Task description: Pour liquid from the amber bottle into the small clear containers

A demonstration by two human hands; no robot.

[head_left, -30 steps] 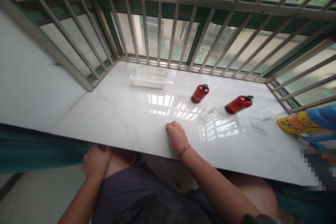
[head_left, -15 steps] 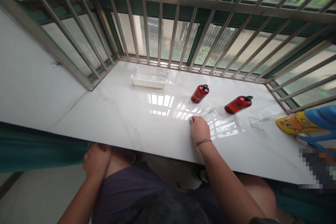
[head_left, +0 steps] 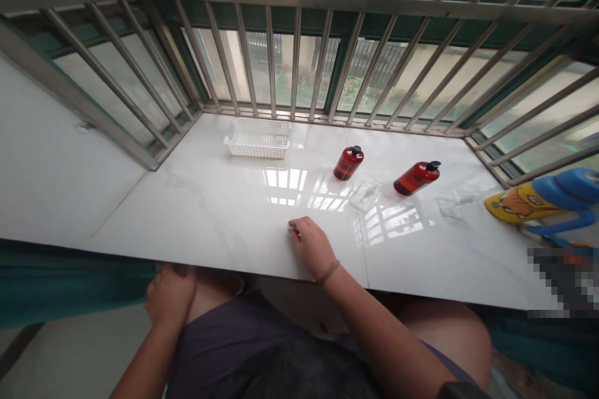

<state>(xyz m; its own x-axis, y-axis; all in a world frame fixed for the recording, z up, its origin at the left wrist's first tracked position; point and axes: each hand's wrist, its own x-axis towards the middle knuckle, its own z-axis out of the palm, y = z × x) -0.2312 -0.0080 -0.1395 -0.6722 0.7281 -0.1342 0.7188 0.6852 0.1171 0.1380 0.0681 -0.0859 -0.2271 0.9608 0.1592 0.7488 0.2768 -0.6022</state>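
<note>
My right hand (head_left: 311, 246) rests low over the white marble-look counter (head_left: 224, 218), its thumb and fingers pinched together. A small whitish thing (head_left: 291, 224) peeks out at the fingertips, too little of it showing to name. My left hand (head_left: 171, 293) lies on my thigh by the counter's front edge, fingers curled in and partly hidden, with nothing visible in it. Beyond the right hand, a clear plastic piece (head_left: 366, 196) lies flat. Farther back are a red bottle with a black cap (head_left: 349, 163) and, to its right, another red bottle (head_left: 415, 178).
A white perforated basket (head_left: 257, 148) sits at the back left. On the right are another clear plastic piece (head_left: 453, 206) and a yellow-and-blue bottle (head_left: 524, 201). Metal window bars (head_left: 299, 62) border the counter's back and sides.
My right hand has slid left and a little nearer to me across the counter, still pinched. My left hand stays on the thigh. The view has shifted slightly.
</note>
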